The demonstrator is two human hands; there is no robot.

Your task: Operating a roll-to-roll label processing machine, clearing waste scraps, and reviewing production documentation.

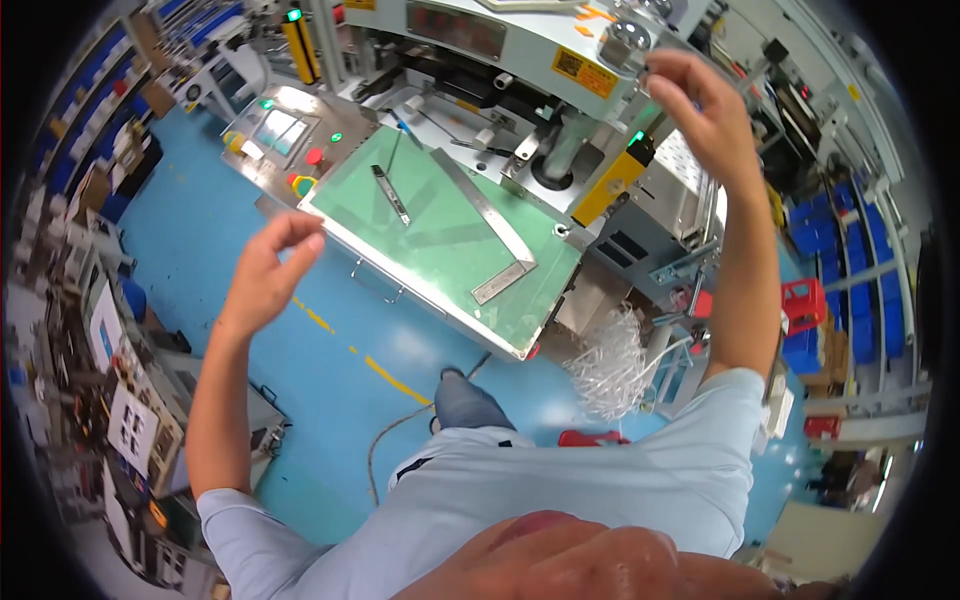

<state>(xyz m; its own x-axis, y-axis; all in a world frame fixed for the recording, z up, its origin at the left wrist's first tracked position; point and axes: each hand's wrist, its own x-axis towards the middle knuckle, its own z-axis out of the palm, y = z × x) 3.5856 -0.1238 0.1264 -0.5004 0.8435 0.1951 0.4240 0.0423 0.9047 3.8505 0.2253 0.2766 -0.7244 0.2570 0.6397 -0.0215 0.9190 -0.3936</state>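
My left hand (268, 273) is raised left of the green-topped work table (350, 205), thumb apart from the half-curled fingers, with nothing in it. Up at the right, my right hand (708, 120) hangs in the air by the machine's front corner. Its fingers are bent, a gap shows between them and the thumb, and it is open too. A utility knife (390, 194) lies on the left part of the green surface. To its right rests a metal try square (492, 215), its short leg toward the near edge. Neither hand touches them.
A machine (530, 70) stands behind the table, with a yellow guard post (612, 188) at right. The control panel (280, 135) has red buttons. White strip scraps (612, 365) heap beside the table's right corner. A cable (385, 432) crosses the blue floor.
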